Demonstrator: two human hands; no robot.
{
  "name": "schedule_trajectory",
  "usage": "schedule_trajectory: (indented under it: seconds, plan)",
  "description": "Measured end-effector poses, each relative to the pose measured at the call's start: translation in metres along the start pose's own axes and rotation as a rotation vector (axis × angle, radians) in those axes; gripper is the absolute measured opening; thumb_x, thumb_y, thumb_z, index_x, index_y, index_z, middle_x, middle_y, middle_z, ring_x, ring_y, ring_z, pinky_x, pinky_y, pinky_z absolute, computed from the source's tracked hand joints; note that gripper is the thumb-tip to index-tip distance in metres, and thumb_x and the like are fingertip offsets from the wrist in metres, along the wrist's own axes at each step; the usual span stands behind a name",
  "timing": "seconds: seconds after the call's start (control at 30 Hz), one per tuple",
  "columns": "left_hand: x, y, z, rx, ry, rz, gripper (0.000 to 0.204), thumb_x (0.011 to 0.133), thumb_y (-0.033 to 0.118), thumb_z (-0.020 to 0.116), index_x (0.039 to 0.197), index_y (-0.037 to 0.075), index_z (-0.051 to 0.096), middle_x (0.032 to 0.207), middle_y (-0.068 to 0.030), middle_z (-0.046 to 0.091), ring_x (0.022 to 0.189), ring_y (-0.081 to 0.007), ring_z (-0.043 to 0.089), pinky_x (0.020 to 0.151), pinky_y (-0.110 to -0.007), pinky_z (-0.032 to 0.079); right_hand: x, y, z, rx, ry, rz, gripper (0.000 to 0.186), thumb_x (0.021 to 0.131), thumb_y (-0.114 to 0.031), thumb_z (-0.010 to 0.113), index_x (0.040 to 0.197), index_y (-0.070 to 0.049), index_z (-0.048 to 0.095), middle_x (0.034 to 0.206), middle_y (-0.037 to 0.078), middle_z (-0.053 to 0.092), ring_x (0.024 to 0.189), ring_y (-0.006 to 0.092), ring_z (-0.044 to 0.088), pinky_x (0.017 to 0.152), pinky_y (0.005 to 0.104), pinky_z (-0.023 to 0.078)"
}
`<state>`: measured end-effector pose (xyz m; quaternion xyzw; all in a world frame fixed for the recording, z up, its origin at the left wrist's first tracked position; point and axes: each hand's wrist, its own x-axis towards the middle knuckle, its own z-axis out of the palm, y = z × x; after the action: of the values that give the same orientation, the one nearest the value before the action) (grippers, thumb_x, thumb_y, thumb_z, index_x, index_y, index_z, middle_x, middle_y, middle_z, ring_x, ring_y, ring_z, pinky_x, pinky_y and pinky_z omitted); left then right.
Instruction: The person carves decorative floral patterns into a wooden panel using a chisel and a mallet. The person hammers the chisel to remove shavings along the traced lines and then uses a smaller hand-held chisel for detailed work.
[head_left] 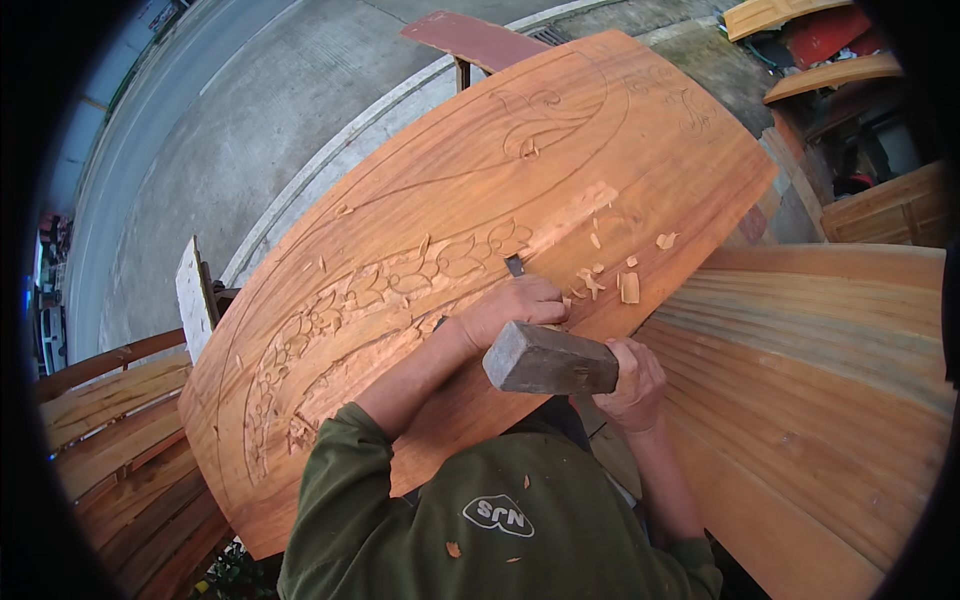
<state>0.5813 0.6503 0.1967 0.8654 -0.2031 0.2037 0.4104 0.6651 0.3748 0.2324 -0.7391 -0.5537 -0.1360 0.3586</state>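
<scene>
A large reddish-brown wooden panel (440,190) lies in front of me, partly carved with a band of leaves and flowers. Fingers of my left hand (512,312) are wrapped round a chisel (515,265); its dark blade meets the wood at the right end of the carved band. Below and right of it, my right hand (632,385) grips a mallet with a blocky, worn, dark head (550,360). The mallet's handle is mostly hidden in the fist. Pale wood chips (629,287) are scattered on the panel beside the chisel.
Ribbed wooden boards (810,390) lie close on my right. Stacked curved planks (130,450) stand at the left. A dark red board (480,40) sits beyond the panel's far edge, by the concrete road (240,120). More wooden pieces (830,80) are at the far right.
</scene>
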Motion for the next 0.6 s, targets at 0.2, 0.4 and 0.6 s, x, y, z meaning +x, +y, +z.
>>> schedule_trajectory:
  seconds: [0.2, 0.4, 0.6]
  plan:
    - [-0.011, 0.028, 0.008, 0.260, 0.200, 0.034, 0.027, 0.079, 0.019, 0.082, 0.097, 0.013, 0.062, 0.083, -0.0050, 0.050, 0.077, -0.0276, 0.058, 0.069, -0.041, 0.047, -0.030, -0.009, -0.019, -0.013, -0.016, 0.095, 0.069, 0.079, -0.028, 0.091, 0.134, -0.006, 0.053, 0.107, 0.018, 0.070, 0.087, 0.0366, 0.073, 0.075, 0.0473, 0.059]
    - [-0.003, 0.019, 0.020, 0.086, 0.033, -0.002, 0.027, 0.079, 0.019, 0.082, 0.094, 0.014, 0.059, 0.086, -0.0064, 0.051, 0.083, -0.0307, 0.060, 0.072, -0.044, 0.049, -0.037, -0.019, -0.019, -0.021, -0.003, 0.131, 0.073, 0.081, -0.035, 0.092, 0.135, -0.005, 0.053, 0.106, 0.020, 0.070, 0.088, 0.0377, 0.072, 0.074, 0.0470, 0.059]
    - [-0.006, 0.017, 0.013, 0.012, 0.047, -0.024, 0.031, 0.077, 0.024, 0.084, 0.093, 0.014, 0.059, 0.089, -0.0076, 0.055, 0.086, -0.0325, 0.063, 0.076, -0.046, 0.051, -0.034, -0.035, -0.020, 0.101, 0.152, 0.189, 0.073, 0.081, -0.017, 0.095, 0.134, -0.010, 0.045, 0.099, 0.012, 0.063, 0.079, 0.0299, 0.066, 0.069, 0.0433, 0.058]
